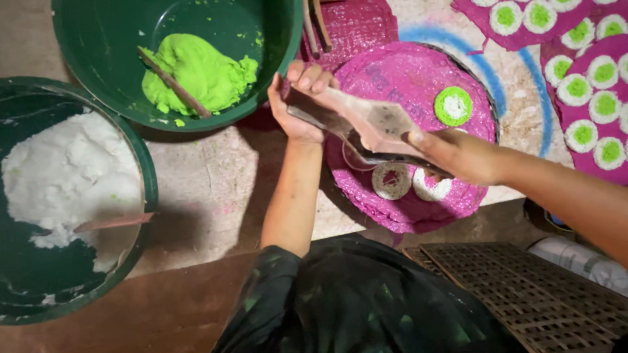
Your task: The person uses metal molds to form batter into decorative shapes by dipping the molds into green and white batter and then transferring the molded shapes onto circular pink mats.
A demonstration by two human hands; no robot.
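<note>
Wooden tool: a flat, worn wooden tool point(366, 121) lies at the centre of the frame, slanting from upper left down to the right, held over the near half of the pink mat.
Left hand: the left hand point(301, 98) grips the tool's upper-left end, fingers curled tight over its edge.
Right hand: the right hand point(451, 153) comes in from the right and closes on the tool's lower end; how the fingers sit beneath is hard to tell, since the tool hides them.
Under the tool: two white rings point(392, 181) lie side by side on the mat just below the right hand, the right-hand one partly hidden.
Pink mat: the round woven pink mat point(405, 72) carries one finished white cake with a green centre point(453, 106) near its upper right rim; the rest of its top is open.
Further mats: the upper right corner holds more pink mats packed with green-centred cakes point(575, 88), close together.
Green tub: at upper left, a green tub point(85, 72) holds bright green dough point(199, 72) with a stick point(173, 82) lying in it; its rim nearly meets the left hand.
White tub: at the left edge, a second tub point(147, 170) holds white crumbly flour point(65, 176) and a flat scraper point(111, 222).
Open room: bare dusted floor point(209, 183) lies between tubs and mat.
Lower right: a woven lattice tray point(523, 287).
</note>
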